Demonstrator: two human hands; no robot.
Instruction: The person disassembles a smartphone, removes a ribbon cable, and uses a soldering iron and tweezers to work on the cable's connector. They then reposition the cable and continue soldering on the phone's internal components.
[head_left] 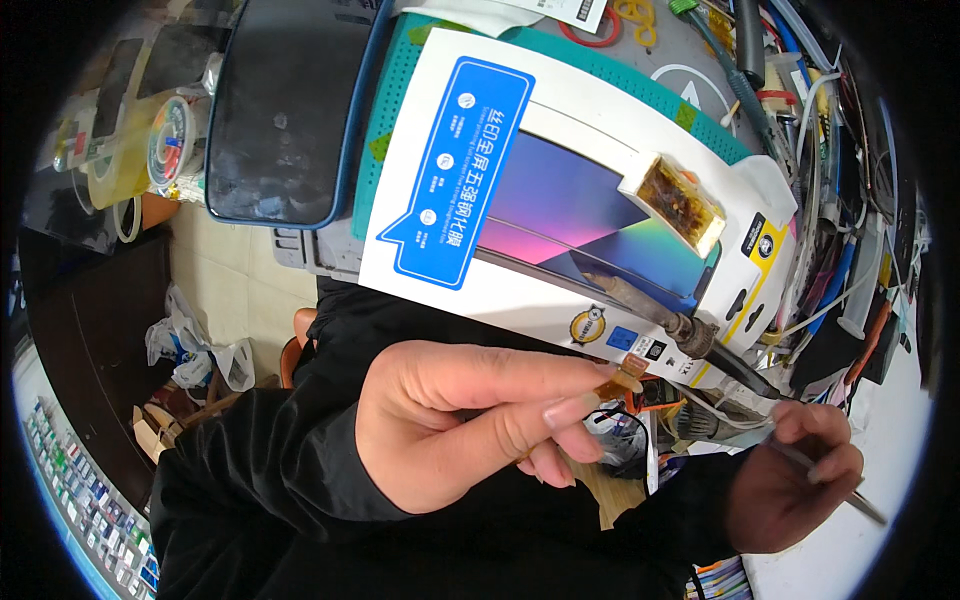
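Between the thumb and forefinger of my left hand (470,420) a small amber flex piece (630,372) is pinched, its copper-coloured end sticking out to the right. My right hand (800,470), lower right, is closed around a slim metal tool (866,508); one pointed silver end shows, and its kind is unclear. A soldering iron (690,335) crosses the near right corner of the white box, its tip toward upper left. The iron's dark end reaches my right fingertips; I cannot tell whether they touch it. On the box sits a small open case of amber rosin (680,205).
The white box (545,110) with a phone picture lies on a green mat (625,70). Left of it is a dark phone (285,110) in a blue case. Cables and tools (830,200) crowd the right side. A round tub (172,142) stands far left.
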